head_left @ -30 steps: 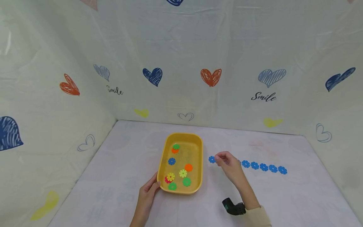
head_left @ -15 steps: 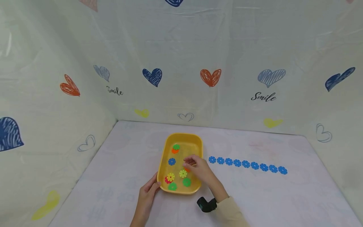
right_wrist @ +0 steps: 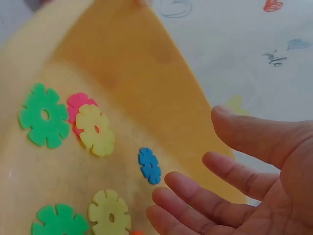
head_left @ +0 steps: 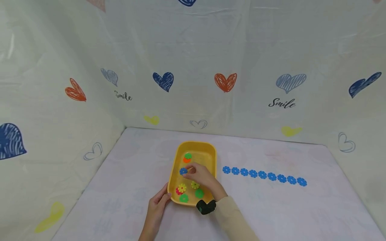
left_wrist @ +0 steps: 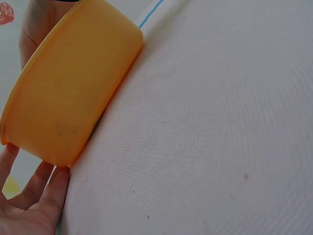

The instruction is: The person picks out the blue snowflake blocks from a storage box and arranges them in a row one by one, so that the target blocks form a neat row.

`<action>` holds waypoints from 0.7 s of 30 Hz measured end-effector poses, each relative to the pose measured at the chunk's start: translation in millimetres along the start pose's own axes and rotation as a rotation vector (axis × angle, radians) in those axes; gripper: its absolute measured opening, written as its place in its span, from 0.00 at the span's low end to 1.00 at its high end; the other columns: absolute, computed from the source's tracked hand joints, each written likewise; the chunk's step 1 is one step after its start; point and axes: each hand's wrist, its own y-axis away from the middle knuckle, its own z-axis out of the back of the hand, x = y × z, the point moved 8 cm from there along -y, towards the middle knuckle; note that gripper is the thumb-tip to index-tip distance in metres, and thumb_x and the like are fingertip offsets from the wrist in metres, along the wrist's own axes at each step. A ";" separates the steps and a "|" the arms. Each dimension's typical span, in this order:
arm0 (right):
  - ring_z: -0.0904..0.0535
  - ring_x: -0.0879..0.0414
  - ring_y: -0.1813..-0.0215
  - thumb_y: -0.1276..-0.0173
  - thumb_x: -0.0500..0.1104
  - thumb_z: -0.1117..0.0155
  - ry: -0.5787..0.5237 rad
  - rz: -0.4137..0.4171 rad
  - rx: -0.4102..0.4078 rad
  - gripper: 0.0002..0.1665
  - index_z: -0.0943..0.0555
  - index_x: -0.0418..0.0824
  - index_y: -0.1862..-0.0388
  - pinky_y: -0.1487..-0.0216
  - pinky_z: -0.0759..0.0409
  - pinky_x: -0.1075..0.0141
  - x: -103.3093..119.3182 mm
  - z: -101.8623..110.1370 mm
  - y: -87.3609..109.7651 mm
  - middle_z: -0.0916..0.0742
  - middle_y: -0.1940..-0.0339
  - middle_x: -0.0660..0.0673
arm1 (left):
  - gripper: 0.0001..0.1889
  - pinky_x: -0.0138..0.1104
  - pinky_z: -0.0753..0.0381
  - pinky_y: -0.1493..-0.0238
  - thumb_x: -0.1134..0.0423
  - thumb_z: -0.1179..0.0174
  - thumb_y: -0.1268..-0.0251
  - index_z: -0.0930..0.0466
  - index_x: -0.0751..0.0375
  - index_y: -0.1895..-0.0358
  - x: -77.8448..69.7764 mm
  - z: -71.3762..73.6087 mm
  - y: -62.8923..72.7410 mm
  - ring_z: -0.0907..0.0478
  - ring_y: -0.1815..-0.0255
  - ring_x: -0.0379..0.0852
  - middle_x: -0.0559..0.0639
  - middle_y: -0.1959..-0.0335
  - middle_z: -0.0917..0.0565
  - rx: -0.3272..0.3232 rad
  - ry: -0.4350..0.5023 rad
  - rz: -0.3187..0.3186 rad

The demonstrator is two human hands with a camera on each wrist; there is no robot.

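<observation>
A yellow tray (head_left: 212, 157) stands on the table, with several flower-shaped plastic discs inside. My left hand (head_left: 156, 209) holds its near left corner, the thumb at the rim; in the left wrist view the fingers (left_wrist: 34, 191) touch the tray's outer wall. Over the tray, my right hand (head_left: 200, 174) reaches toward a blue disc (right_wrist: 149, 166). The right wrist view shows the thumb and fingers spread, with nothing held between them. Also inside the tray are green (right_wrist: 44, 115), yellow (right_wrist: 109, 214) and pink discs (right_wrist: 76, 105), plus an orange disc (head_left: 186, 160) partly under a green one.
To the tray's right, several blue discs (head_left: 262, 175) lie in a slanting row on the white table (head_left: 271, 211). A pale sheet wall (head_left: 193, 50) with printed hearts surrounds the table at the back and sides. A black wrist camera (head_left: 206, 207) sits on my right wrist.
My right hand has moved left, from the blue row into the tray and then across to the blue disc there. The row's discs it covered now show. The left hand stays at the tray.
</observation>
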 end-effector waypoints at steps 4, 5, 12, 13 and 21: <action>0.24 0.52 0.58 0.37 0.48 0.38 0.003 -0.028 0.026 0.23 0.24 0.37 0.46 0.55 0.18 0.60 -1.5 -2.9 -8.7 0.18 0.56 0.41 | 0.25 0.31 0.24 0.43 0.59 0.48 0.33 0.34 0.62 0.35 -1.3 -1.0 0.1 0.37 0.31 0.53 0.55 0.32 0.34 0.009 0.002 0.001; 0.24 0.51 0.58 0.37 0.48 0.37 0.004 -0.036 0.030 0.23 0.24 0.37 0.46 0.55 0.18 0.59 -2.3 -3.5 -11.1 0.18 0.55 0.40 | 0.25 0.32 0.24 0.43 0.59 0.48 0.33 0.34 0.62 0.35 -1.5 -1.0 0.1 0.37 0.31 0.53 0.55 0.32 0.34 0.008 0.001 0.001; 0.25 0.50 0.56 0.41 0.45 0.34 -0.007 -0.138 0.020 0.22 0.23 0.41 0.48 0.51 0.20 0.56 -15.0 -5.7 -24.5 0.20 0.51 0.39 | 0.25 0.31 0.24 0.43 0.60 0.48 0.34 0.34 0.62 0.35 -0.7 -2.6 -0.9 0.37 0.31 0.53 0.55 0.33 0.34 0.013 -0.002 -0.006; 0.25 0.50 0.56 0.41 0.45 0.33 -0.009 -0.146 0.017 0.21 0.23 0.41 0.49 0.51 0.20 0.56 -16.7 -5.8 -25.9 0.20 0.50 0.39 | 0.25 0.31 0.24 0.43 0.60 0.48 0.34 0.34 0.62 0.35 -0.2 -3.0 -0.8 0.37 0.31 0.53 0.55 0.33 0.34 0.014 -0.005 -0.003; 0.28 0.55 0.70 0.45 0.37 0.32 -0.061 -0.139 0.005 0.20 0.21 0.40 0.52 0.70 0.27 0.71 -25.2 -7.6 -38.0 0.21 0.65 0.44 | 0.24 0.32 0.25 0.42 0.59 0.48 0.34 0.33 0.60 0.35 0.7 0.7 0.7 0.37 0.31 0.51 0.54 0.33 0.33 0.001 -0.026 0.001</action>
